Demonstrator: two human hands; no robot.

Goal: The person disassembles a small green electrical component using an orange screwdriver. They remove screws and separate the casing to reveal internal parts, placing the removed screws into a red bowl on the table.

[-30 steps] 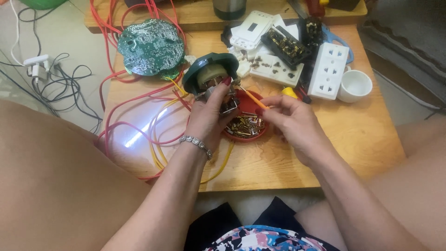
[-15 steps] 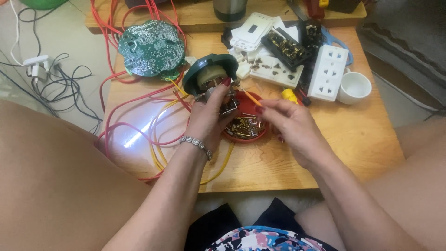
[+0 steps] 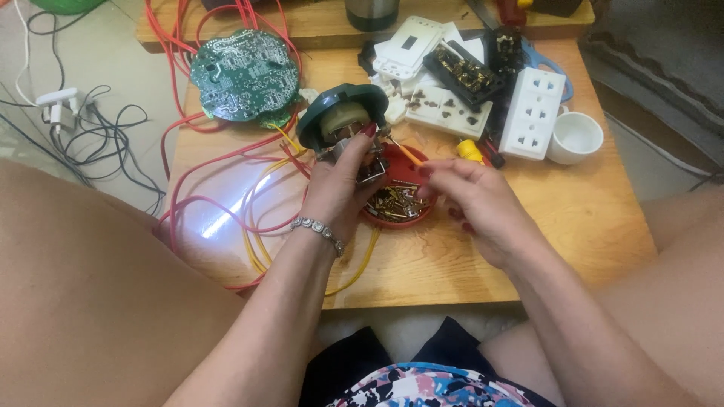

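Nearest, the left hand has its grip clenched round a dark green motor housing, held just above a red dish of brass screws. The right hand pinches a thin yellow-handled tool; its tip is hidden. Red and yellow wires crowd the worktop on the left. Beyond lie a green circuit board, white socket strips and a white cup near the right edge.
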